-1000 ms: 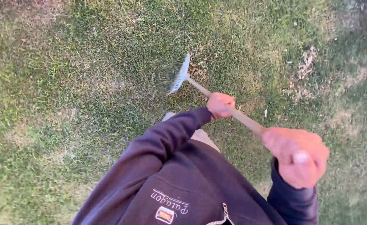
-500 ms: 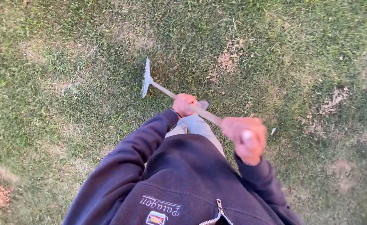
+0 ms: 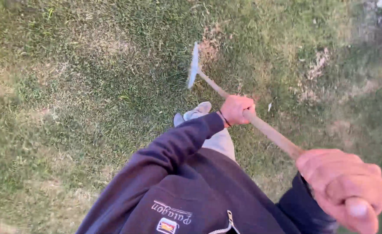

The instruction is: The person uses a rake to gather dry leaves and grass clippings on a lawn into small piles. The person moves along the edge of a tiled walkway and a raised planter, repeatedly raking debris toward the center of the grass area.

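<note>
Patchy lawn fills the view, green in places and worn to dry tan in others, with a small heap of brown leaf litter off to the right and a paler scuffed spot just beyond the tool's head. Over it leans the person's dark zip-up sweatshirt, the left sleeve stretched forward, and below that a light trouser leg ending in a pale shoe set on the grass. A garden rake runs diagonally across the scene: its wooden handle climbs from lower right to upper middle, and the metal rake head sits blurred on the turf near the top, its tines pointing left. The right hand is clenched over the butt end of the handle, close to the camera and soft with motion; the left hand has its fingers wrapped around the shaft partway down, just above the shoe. Compared with half a second ago, the rake head has swung to the right and farther out from the body, the right hand has come up toward the lens, and the view has turned so that the leaf patch lies on the right; I judge a fresh reach outward, ready for another pull across the grass.
</note>
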